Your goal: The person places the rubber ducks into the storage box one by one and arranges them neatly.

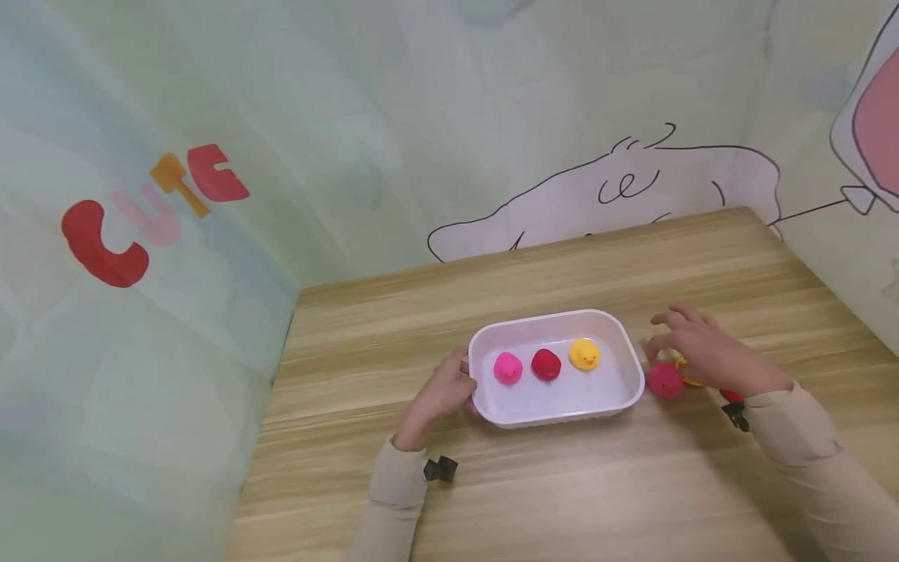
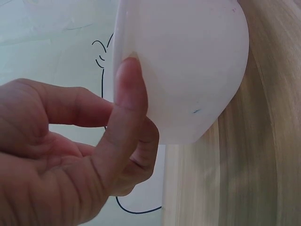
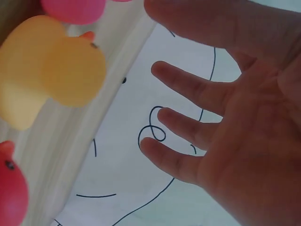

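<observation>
A white plastic tray (image 1: 555,402) stands on the table, holding a pink rubber duck (image 1: 508,368), a round red toy (image 1: 545,364) and a yellow rubber duck (image 1: 584,354) in a row. At its left end, my left hand (image 1: 445,388) grips the rim; the left wrist view has the fingers (image 2: 129,94) against the tray's wall. My right hand (image 1: 709,351) hovers beside the tray's right end with fingers spread and nothing held. Below it lie another pink duck (image 1: 666,380), a yellow duck (image 3: 70,70) and a red duck (image 3: 10,188), partly hidden by the hand in the head view.
The wood-grain table (image 1: 365,351) reaches back to a pale printed curtain (image 1: 365,156), which also covers the left side. Small black devices (image 1: 440,469) sit at both wrists.
</observation>
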